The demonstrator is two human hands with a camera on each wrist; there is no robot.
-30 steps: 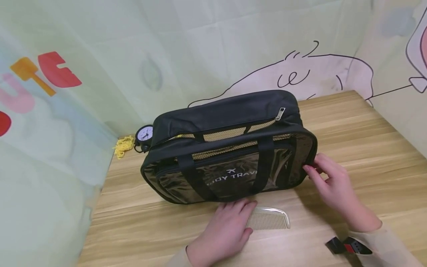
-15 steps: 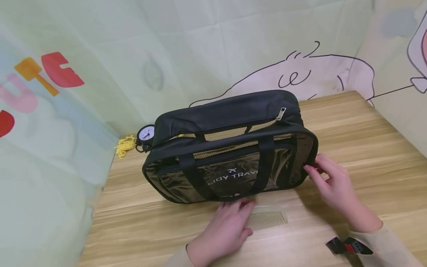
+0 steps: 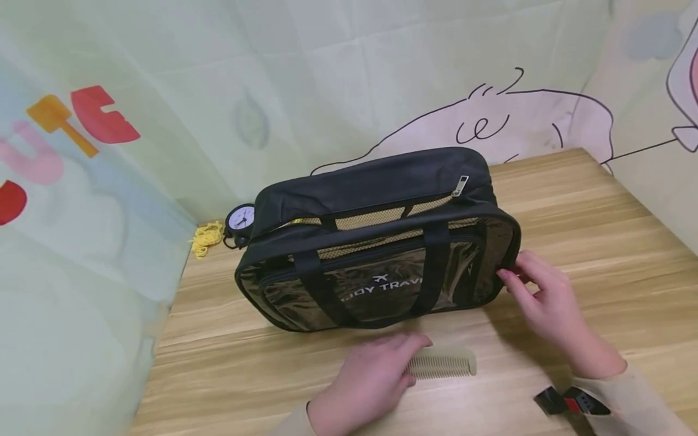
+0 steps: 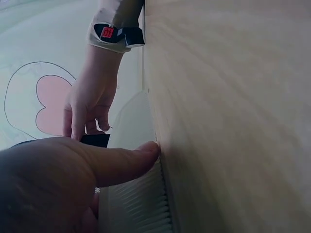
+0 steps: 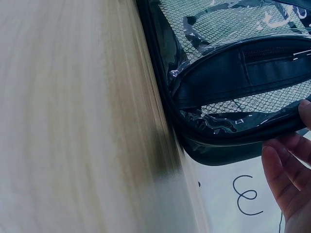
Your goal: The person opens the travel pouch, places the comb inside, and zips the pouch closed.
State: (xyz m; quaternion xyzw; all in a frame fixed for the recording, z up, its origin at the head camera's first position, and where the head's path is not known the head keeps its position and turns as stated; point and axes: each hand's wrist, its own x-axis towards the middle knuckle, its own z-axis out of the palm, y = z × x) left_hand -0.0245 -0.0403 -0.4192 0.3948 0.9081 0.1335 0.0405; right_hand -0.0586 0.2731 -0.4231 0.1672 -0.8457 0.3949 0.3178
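Note:
A pale translucent comb is at the table's front middle, its teeth toward the near edge. My left hand holds its left end, thumb on the near side and fingers over the back; the hand hides that end. In the left wrist view, the thumb lies across the comb close to the tabletop. Behind it stands a black travel bag with clear panels, its top zip partly open. My right hand pinches the bag's right edge, thumb in front, as the right wrist view also shows at the piping.
A small black alarm clock stands behind the bag's left end, partly hidden. Beside it lies a bundle of yellow cord. The wooden table meets printed curtains at the back and left.
My left hand has drawn slightly nearer to the table's front with the comb, away from the bag, and the comb's tilt has changed. The right hand has stayed on the bag's edge.

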